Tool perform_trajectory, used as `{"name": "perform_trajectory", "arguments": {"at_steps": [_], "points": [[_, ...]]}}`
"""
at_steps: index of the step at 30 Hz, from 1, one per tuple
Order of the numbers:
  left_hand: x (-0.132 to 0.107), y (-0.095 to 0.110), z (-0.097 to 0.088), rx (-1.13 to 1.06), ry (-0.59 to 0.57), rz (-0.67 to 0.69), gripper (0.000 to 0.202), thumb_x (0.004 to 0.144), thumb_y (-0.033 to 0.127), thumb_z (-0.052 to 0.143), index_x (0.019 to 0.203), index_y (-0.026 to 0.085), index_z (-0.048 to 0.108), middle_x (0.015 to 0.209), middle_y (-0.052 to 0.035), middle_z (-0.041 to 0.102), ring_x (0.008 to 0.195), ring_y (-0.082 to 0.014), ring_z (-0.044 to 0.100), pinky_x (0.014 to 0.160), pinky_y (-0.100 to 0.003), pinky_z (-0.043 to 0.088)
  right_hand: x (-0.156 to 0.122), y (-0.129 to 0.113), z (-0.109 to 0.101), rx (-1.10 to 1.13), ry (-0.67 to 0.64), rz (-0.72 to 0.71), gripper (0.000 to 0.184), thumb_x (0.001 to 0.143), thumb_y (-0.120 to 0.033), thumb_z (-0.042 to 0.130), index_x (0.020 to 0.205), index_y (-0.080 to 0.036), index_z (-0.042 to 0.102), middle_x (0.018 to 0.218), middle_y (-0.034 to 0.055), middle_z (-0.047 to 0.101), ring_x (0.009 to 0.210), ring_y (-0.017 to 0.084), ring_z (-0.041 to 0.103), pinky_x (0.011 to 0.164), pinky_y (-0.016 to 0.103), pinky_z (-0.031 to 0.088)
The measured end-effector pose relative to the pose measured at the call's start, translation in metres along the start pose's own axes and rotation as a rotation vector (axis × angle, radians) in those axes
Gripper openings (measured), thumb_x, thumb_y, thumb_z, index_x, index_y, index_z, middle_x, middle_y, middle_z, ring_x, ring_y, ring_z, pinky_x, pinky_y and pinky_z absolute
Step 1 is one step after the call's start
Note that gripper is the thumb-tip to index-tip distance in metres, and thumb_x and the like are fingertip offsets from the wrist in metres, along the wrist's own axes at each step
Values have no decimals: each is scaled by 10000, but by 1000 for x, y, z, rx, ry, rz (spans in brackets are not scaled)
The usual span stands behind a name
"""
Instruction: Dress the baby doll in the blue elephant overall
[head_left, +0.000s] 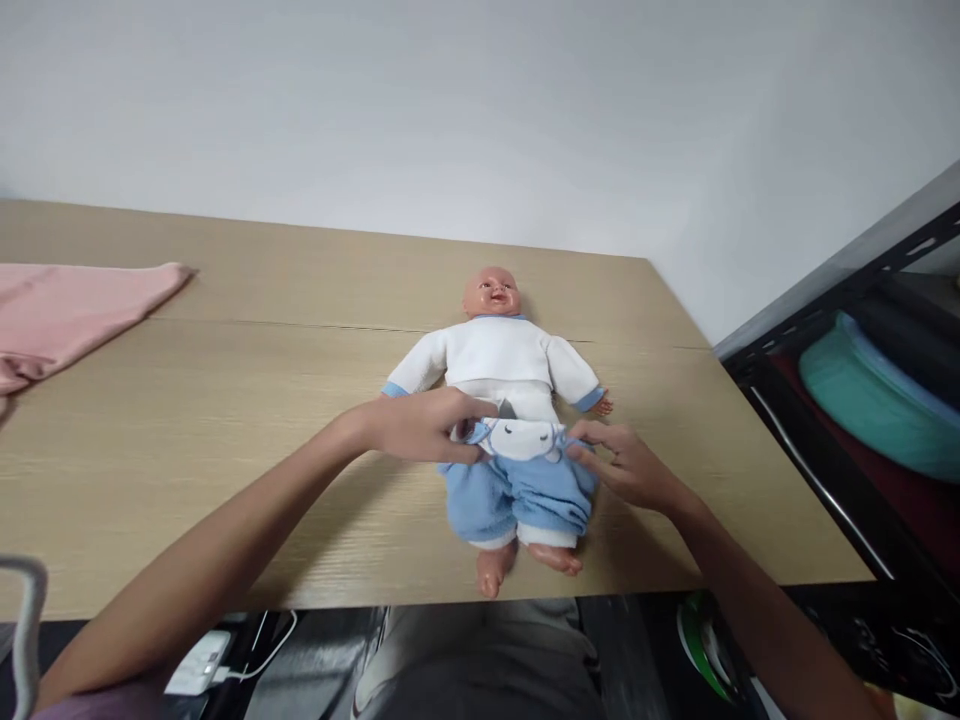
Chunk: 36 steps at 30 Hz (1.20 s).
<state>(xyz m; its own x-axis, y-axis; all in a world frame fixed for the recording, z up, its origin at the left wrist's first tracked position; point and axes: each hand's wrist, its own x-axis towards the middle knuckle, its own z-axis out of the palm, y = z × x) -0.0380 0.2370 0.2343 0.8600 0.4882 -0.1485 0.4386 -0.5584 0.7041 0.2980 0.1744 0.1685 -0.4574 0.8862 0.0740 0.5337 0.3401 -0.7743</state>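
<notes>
A baby doll [493,293] lies on its back on the wooden table, head toward the wall and bare feet toward me. It wears a white top [499,350] with blue cuffs. Blue doll overalls [487,495] with white ankle cuffs cover its legs, and their white bib with a printed animal face is folded down at the waist. My left hand [424,425] pinches the left edge of the overalls near the bib. On the other side, my right hand [626,465] grips the right edge between thumb and fingers.
Pink cloth [82,315] lies at the table's left. A black rack [817,470] with a teal basin [877,400] stands at the right. Below the front edge are a white plug adapter with a cable [199,665] and a green-and-white roll [705,645]. A white wall rises behind.
</notes>
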Motion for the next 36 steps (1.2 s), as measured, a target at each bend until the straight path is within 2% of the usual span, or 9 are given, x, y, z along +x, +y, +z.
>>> {"name": "perform_trajectory", "arguments": {"at_steps": [3,5,7,10,16,22,25,31,36], "points": [[0,-16,9,92,262,104,302,984,437,726,1155,189,746,1218,-109,741,1115,-301,669,975,-408,529,25,5,1,4,105,-50,458,1131,-548,546,805,-236,621,717,-21,571,687,171,520,685,319,416],[0,-27,18,158,399,153,371,979,438,741,1265,203,742,1431,-141,674,1324,-363,586,1166,-502,444,38,6,2,22,143,-100,387,1118,-526,586,863,-240,637,793,-5,608,761,187,565,752,329,452],[-1,-39,25,129,433,157,401,995,433,731,1325,207,723,1442,-140,669,1359,-366,573,1226,-534,389,48,7,4,43,138,-162,287,1102,-500,631,973,-246,667,944,28,666,909,218,628,879,351,487],[1,-54,32,-8,432,133,375,1011,407,699,1324,202,704,1375,-119,709,1315,-337,617,1195,-494,430,61,14,12,91,134,-166,257,1097,-514,637,1058,-262,660,1041,46,674,1000,236,641,942,362,497],[14,-69,34,-233,514,-52,391,1035,550,629,1144,185,715,963,-29,707,836,-223,616,766,-346,490,82,39,37,293,360,26,390,1038,-669,652,1034,-283,592,784,-47,530,700,179,517,665,304,439],[17,-77,44,-320,689,74,320,989,516,754,1012,206,678,1222,-89,692,1079,-253,628,955,-375,496,70,30,38,153,292,-81,270,1014,-524,739,1110,-281,673,1021,27,714,960,244,675,907,368,529],[20,-82,42,-361,682,29,332,1025,544,693,1031,213,661,1093,-59,684,1020,-241,617,902,-359,497,73,19,38,69,388,-126,194,1034,-461,708,1023,-270,680,985,31,701,962,248,660,947,382,512],[28,-82,37,-283,775,-100,358,1049,532,645,897,226,540,848,24,487,788,-178,466,743,-321,397,92,18,43,182,496,41,320,1054,-554,621,944,-255,647,906,4,655,893,228,616,870,351,491],[17,-88,51,-236,801,-20,254,1026,463,643,967,226,573,970,-20,585,943,-229,559,892,-363,449,79,35,47,309,506,166,307,908,-516,739,794,-263,609,808,-17,614,837,226,577,867,359,493]]}}
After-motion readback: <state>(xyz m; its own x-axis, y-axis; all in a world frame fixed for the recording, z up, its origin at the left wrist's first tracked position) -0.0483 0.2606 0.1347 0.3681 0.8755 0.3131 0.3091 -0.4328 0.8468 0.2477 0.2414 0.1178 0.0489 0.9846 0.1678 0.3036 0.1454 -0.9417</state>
